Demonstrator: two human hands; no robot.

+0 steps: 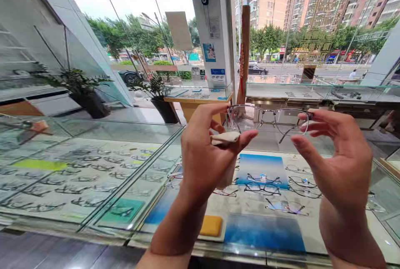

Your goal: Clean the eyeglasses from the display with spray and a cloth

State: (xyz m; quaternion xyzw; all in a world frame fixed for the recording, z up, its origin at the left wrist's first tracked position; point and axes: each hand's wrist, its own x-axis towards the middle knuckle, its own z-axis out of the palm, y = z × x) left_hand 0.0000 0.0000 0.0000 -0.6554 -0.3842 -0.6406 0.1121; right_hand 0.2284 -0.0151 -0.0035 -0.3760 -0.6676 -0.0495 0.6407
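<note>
Both hands hold a pair of glasses point(268, 111) up in front of the body, one hand at each end of the frame. The left hand point(211, 148) pinches the left end by the hinge with its fingertips, a folded off-white cloth point(225, 137) caught between thumb and fingers, the thumb reaching out below the lens. The right hand point(340, 152) has its index finger along the other hinge and further fingers behind the rim, one seen through the lens; its thumb stands away, just below the frame, so which fingers bear the hold I cannot tell. The glasses have clear, rounded lenses, a dark upper edge, pale or metallic lower rims and a slim metallic bridge with nose pads below it. The left lens carries a whitish reflection, and a dark temple tip slants down under the right one. They hang level above a glass counter point(315, 235), where other spectacle frames point(262, 189) lie near a blue panel point(264, 162) and a yellow-orange pad point(211, 225). Farther out stand a potted plant point(165, 109) and a wooden post point(245, 52).
</note>
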